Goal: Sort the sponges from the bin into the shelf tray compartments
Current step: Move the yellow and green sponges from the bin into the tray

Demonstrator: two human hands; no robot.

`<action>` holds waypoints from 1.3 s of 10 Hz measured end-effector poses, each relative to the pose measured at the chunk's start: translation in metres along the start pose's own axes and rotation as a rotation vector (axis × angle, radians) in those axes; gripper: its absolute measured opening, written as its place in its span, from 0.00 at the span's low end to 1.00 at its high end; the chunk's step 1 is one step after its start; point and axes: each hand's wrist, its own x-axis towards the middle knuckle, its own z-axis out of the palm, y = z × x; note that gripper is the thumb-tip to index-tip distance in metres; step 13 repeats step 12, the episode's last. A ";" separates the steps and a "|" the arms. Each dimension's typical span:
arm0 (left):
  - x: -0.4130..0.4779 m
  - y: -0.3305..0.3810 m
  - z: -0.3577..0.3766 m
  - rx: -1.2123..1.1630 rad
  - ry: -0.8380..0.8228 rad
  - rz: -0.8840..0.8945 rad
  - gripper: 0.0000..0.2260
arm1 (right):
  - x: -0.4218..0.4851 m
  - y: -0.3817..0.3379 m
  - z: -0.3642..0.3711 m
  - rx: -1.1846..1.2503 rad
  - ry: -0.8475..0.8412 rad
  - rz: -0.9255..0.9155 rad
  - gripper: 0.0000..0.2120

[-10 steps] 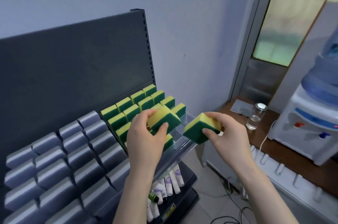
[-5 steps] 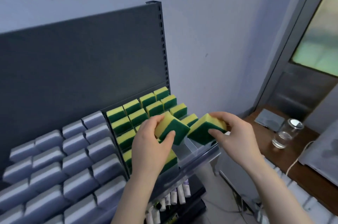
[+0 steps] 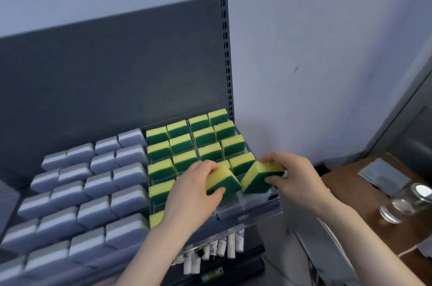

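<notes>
My left hand (image 3: 194,194) grips a yellow-and-green sponge (image 3: 223,180) just above the front of the clear shelf tray (image 3: 247,212). My right hand (image 3: 293,179) holds a second yellow-and-green sponge (image 3: 257,177), tilted, beside the first and over the tray's rightmost lane. Behind them, several rows of matching yellow-green sponges (image 3: 194,143) stand in the tray's compartments. The front compartments under both held sponges look bare. The bin is out of view.
Grey-and-white sponges (image 3: 88,190) fill the shelf's left part. A dark back panel (image 3: 117,80) rises behind. A lower shelf holds white tubes (image 3: 210,253). To the right, a wooden table (image 3: 350,192) carries a glass jar (image 3: 404,201) and a grey cloth (image 3: 383,176).
Both hands have moved down and forward with their sponges, closer to the tray's front compartments. The view has swung left, so the water dispenser has left the frame.
</notes>
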 end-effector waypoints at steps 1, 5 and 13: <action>0.001 0.006 -0.001 0.082 -0.074 0.014 0.20 | 0.009 0.000 -0.009 -0.070 -0.117 -0.060 0.17; 0.025 0.021 0.008 0.428 -0.341 0.065 0.17 | 0.034 -0.015 -0.003 -0.478 -0.501 -0.302 0.21; 0.011 0.009 0.018 0.365 -0.195 0.091 0.22 | 0.032 -0.010 -0.005 -0.402 -0.462 -0.308 0.25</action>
